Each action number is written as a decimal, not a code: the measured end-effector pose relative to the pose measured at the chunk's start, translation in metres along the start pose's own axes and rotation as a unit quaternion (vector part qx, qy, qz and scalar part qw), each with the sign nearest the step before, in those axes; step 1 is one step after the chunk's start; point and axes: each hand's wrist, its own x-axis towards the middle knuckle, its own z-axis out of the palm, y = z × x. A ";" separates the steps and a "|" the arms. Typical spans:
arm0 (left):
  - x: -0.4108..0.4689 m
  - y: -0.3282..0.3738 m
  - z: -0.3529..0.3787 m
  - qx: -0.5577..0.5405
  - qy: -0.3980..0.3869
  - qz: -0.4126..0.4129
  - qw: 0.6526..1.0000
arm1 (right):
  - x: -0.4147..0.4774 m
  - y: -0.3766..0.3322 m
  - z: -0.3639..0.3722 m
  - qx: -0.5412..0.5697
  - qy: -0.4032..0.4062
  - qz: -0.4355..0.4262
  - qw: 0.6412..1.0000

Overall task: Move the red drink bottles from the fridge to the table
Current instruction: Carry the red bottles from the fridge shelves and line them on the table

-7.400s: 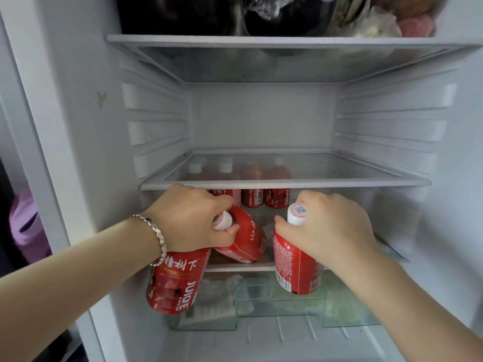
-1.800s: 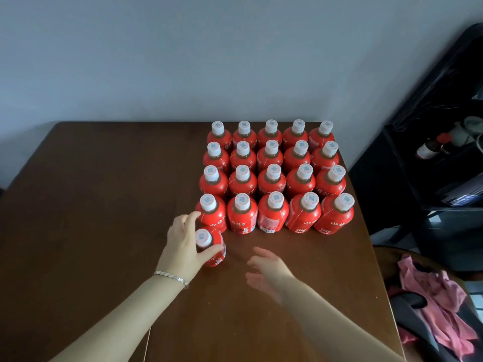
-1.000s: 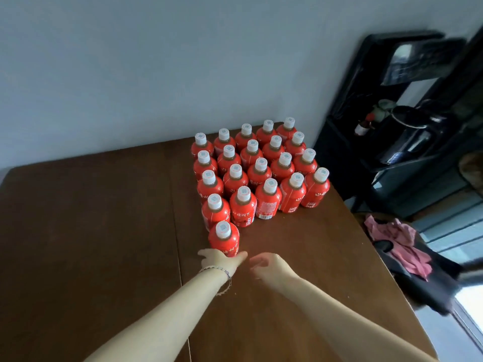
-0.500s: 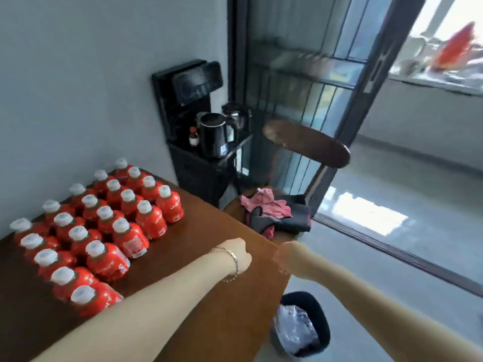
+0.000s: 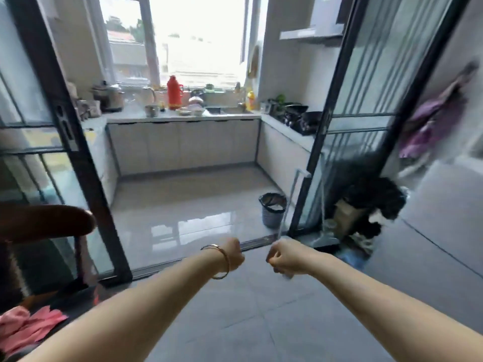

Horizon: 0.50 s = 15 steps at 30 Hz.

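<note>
No red drink bottles, table or fridge are in view now. My left hand [image 5: 234, 256], with a bracelet on the wrist, is held out in front of me with its fingers curled and nothing in it. My right hand [image 5: 281, 257] is beside it, a short gap apart, fingers also curled and holding nothing. Both hands hang over the grey tiled floor, facing an open kitchen doorway.
A dark wooden chair [image 5: 44, 222] with pink cloth [image 5: 26, 325] on its seat stands at the left. Black-framed glass sliding doors [image 5: 70, 142] flank the kitchen entrance. A grey bin [image 5: 272, 210] stands inside by the right door; a black bag pile [image 5: 371, 205] lies further right.
The view has swung right, away from the table and its rows of red bottles, toward the kitchen doorway. Both hands stay curled and empty in front of me.
</note>
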 end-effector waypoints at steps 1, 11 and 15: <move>0.017 0.037 -0.007 0.022 0.010 0.031 0.999 | -0.004 0.030 -0.023 0.000 0.021 0.016 1.000; 0.180 0.338 -0.036 0.161 0.042 0.266 0.949 | -0.033 0.285 -0.195 0.054 0.158 0.180 0.969; 0.232 0.424 -0.043 0.146 0.027 0.318 0.936 | -0.039 0.346 -0.242 0.070 0.176 0.225 0.956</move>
